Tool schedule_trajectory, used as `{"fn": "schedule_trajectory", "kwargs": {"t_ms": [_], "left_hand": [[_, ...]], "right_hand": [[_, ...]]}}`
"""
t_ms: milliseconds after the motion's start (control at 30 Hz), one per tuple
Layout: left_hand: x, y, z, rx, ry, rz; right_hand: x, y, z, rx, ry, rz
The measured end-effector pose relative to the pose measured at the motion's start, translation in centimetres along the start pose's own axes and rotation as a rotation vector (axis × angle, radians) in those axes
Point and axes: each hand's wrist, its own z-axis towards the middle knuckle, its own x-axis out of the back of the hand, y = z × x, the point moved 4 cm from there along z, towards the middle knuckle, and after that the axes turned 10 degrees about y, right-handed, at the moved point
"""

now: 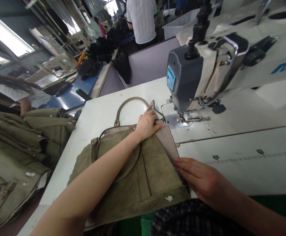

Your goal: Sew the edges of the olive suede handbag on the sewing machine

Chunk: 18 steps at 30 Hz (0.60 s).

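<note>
An olive-green handbag point(157, 164) lies on the white sewing table in front of me, its rounded handle point(128, 100) standing up at the far side. My left hand point(148, 125) reaches across it, fingers curled over the top corner and thumb along the pale side panel point(167, 139). Lower down, my right hand point(203, 177) has its fingers together at the bag's right side edge; the fingertips are partly hidden there. Just beyond the bag's upper right corner is the sewing machine's needle and presser foot area point(182, 118), apart from both hands.
The grey-and-white sewing machine head point(186, 73) overhangs the table on the right. A printed ruler scale point(246, 158) runs along the table front. Olive bag pieces point(17, 144) are piled at left. Beyond are a purple partition point(150, 64), a co-worker in a white shirt point(142, 21) and another worker's arm point(25, 105).
</note>
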Motion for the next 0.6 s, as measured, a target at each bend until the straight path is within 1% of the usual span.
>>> {"fn": "schedule_trajectory", "kwargs": {"t_ms": [100, 200, 333, 400, 467, 533, 600], "left_hand": [[0.0, 0.0, 0.0, 0.015, 0.019, -0.009], [0.3, 0.2, -0.2, 0.019, 0.029, -0.010], [0.6, 0.4, -0.2, 0.000, -0.024, -0.023], [0.6, 0.3, -0.2, -0.002, -0.040, -0.028], [0.7, 0.3, -0.3, -0.001, -0.021, -0.028], [0.6, 0.2, -0.4, -0.005, 0.008, -0.035], [0.5, 0.2, -0.4, -0.016, 0.011, -0.056]], "right_hand": [[-0.1, -0.1, -0.1, 0.012, -0.002, -0.002], [0.0, -0.5, -0.4, -0.008, -0.042, -0.013], [0.8, -1.4, -0.6, -0.124, -0.170, -0.026], [1.1, -1.8, -0.8, -0.156, -0.221, -0.022], [0.9, -1.9, -1.0, -0.137, -0.224, -0.027], [0.3, -2.0, -1.3, -0.063, -0.206, -0.029], [-0.4, -2.0, -1.5, 0.015, -0.178, -0.026]]}}
